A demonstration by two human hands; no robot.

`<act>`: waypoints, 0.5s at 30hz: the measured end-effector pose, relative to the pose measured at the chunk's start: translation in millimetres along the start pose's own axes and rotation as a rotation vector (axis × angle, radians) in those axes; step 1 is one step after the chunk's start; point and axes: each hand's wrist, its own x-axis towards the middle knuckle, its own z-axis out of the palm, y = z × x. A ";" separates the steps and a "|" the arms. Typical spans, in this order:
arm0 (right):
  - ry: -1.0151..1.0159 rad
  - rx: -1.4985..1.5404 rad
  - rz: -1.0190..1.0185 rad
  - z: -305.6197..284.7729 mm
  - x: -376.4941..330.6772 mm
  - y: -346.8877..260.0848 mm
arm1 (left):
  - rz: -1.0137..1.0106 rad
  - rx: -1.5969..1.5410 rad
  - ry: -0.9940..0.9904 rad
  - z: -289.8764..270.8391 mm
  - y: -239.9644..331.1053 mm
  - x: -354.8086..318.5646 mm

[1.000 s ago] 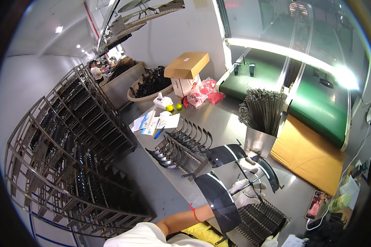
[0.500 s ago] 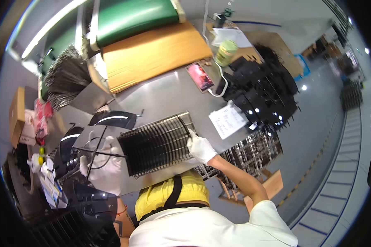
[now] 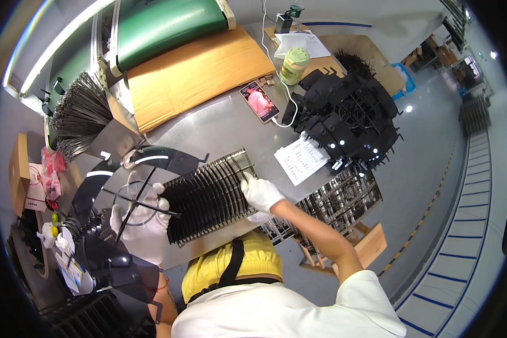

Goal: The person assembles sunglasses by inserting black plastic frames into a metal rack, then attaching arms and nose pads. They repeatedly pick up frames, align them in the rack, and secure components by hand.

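My left hand, in a white glove, is beneath a black frame made of a thin ring, crossing rods and curved glossy plates. Its thumb lies at the ring's left side and its fingers curl up at the right, so it appears to grip the ring. Directly to the right lies a metal rack packed with thin black rods. My right hand, gloved in white too, is closed at the rack's right end. Its fingertips press together there; what they pinch is too small to make out.
Similar black frames form a pile at the right of the metal table, near a paper sheet, phone and green can. Thin rods fan out far left. Another rack stands right, beside a wooden stool.
The whole view has shifted slightly left and become sharper. My left fingers curl more at the ring's right side. My right hand stays at the rack's right end.
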 end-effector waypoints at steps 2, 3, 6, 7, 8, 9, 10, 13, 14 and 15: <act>-0.118 -0.259 0.062 -41.4 14.0 -16.4 | -0.085 -0.046 0.051 -0.7 -5.9 11.6; 0.054 -0.292 0.065 -64.2 14.6 -42.9 | -0.099 0.010 0.114 4.5 -6.9 14.7; 0.244 0.044 -0.347 -120.4 6.5 -85.5 | -0.164 0.046 0.088 17.3 -12.0 19.5; 0.151 0.097 -0.360 -131.3 5.1 -98.6 | -0.189 0.074 0.077 22.5 -18.0 23.5; 0.065 0.148 -0.364 -136.5 4.4 -105.7 | -0.258 0.049 0.072 28.3 -27.9 29.8; 0.088 -0.023 -0.267 -133.2 5.2 -113.1 | -0.255 0.071 0.099 33.5 -42.0 34.3; 0.292 -0.126 -0.293 -120.6 5.5 -113.3 | -0.253 0.089 0.124 33.4 -54.6 38.5; 0.625 -0.872 -0.436 -89.3 -3.7 -114.3 | -0.286 0.097 0.406 36.7 -60.7 40.9; 0.557 -0.879 -0.585 -82.0 -15.0 -115.0 | -0.285 0.115 0.612 49.1 -58.5 37.0; 0.434 -0.665 -0.573 -83.6 -15.9 -109.1 | -0.285 -0.018 0.717 60.7 -53.3 41.4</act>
